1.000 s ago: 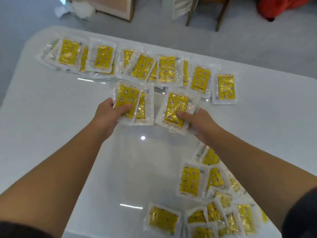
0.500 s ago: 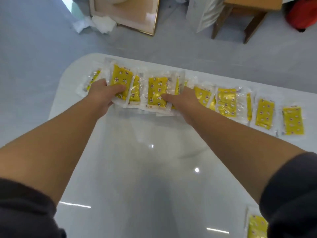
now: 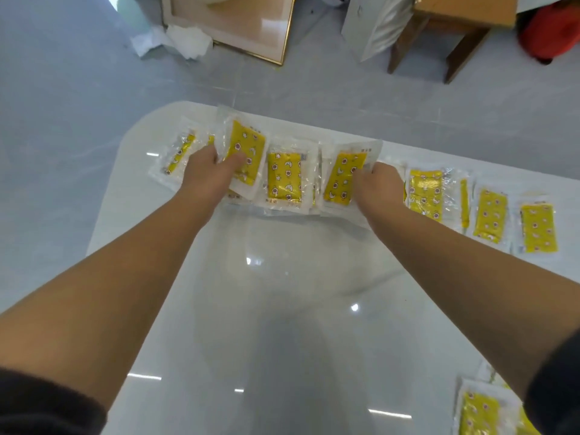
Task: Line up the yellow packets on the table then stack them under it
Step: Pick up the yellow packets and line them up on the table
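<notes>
While the left hand [image 3: 207, 174] pinches a tilted packet [image 3: 246, 152], thumb on its face, the right hand [image 3: 381, 186] pinches another [image 3: 343, 177] by its right edge. Both sit over the row [image 3: 489, 215] running from ten o'clock to three o'clock along the table's [image 3: 282, 309] far edge. Best, I judge, to lay each flat beside the middle packet [image 3: 284, 178], edges parallel, without overlap. Loose packets [image 3: 478, 412] wait at five o'clock.

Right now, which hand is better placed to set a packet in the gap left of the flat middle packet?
Left. The left hand holds a tilted packet beside the flat middle packet; the right hand grips one on its far side.
</notes>
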A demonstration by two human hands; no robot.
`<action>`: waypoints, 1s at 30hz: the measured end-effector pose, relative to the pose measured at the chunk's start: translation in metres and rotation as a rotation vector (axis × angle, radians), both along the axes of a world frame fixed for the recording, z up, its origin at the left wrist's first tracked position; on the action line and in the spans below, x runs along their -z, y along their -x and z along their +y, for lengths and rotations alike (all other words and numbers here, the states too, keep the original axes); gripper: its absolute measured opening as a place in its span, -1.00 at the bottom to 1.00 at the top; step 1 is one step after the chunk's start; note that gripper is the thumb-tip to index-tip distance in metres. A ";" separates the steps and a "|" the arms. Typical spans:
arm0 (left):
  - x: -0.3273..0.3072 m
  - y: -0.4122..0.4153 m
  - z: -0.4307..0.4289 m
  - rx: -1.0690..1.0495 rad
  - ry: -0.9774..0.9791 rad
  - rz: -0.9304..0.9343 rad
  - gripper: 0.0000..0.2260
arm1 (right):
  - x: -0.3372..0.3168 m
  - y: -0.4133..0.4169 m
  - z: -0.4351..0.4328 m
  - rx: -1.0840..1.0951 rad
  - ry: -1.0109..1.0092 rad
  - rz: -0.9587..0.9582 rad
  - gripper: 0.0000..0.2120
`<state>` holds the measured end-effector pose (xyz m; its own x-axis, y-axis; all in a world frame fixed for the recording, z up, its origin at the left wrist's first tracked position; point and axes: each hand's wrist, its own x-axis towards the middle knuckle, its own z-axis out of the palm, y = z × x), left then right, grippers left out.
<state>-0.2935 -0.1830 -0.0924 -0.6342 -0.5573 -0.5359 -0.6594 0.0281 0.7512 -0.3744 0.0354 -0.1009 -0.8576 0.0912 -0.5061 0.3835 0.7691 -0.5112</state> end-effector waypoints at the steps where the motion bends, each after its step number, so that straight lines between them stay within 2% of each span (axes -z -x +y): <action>1: 0.001 0.001 0.003 0.019 -0.033 -0.013 -0.85 | 0.001 0.002 0.003 -0.014 -0.035 0.021 -0.81; 3: 0.005 0.006 0.011 0.114 0.025 -0.092 -0.89 | 0.002 0.003 0.007 -0.043 -0.092 0.054 -0.86; 4: 0.007 0.008 0.014 0.176 0.141 -0.167 -0.88 | 0.001 0.002 0.009 -0.057 -0.105 0.067 -0.86; 6: 0.009 0.011 0.020 0.263 0.412 -0.343 -0.69 | -0.001 -0.001 0.011 -0.097 -0.128 0.095 -0.72; 8: 0.011 0.010 0.021 0.279 0.586 -0.447 -0.45 | -0.002 -0.007 0.015 -0.157 -0.179 0.137 -0.58; 10: 0.011 0.007 0.023 0.266 0.684 -0.453 -0.31 | -0.002 -0.015 0.021 -0.217 -0.187 0.188 -0.54; 12: 0.009 0.005 0.030 0.296 0.754 -0.361 -0.36 | -0.001 -0.026 0.029 -0.286 -0.138 0.216 -0.56; 17: -0.008 -0.012 0.072 0.448 0.636 -0.086 -0.76 | -0.003 -0.060 0.063 -0.435 -0.024 0.246 -0.64; 20: -0.011 -0.033 0.117 0.610 0.498 -0.033 -0.91 | -0.004 -0.083 0.099 -0.505 -0.032 0.202 -0.68; 26: -0.007 -0.094 0.230 0.980 0.322 -0.113 -0.96 | -0.001 -0.130 0.216 -0.685 -0.092 0.073 -0.72; 30: -0.003 -0.139 0.303 1.114 0.266 -0.199 -0.92 | 0.000 -0.148 0.308 -0.822 -0.214 0.005 -0.69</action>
<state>-0.1541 0.1205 -0.0895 -0.7616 0.1461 -0.6313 -0.2761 0.8083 0.5201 -0.2262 0.3438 -0.1005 -0.6953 -0.4684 -0.5451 -0.3415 0.8827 -0.3228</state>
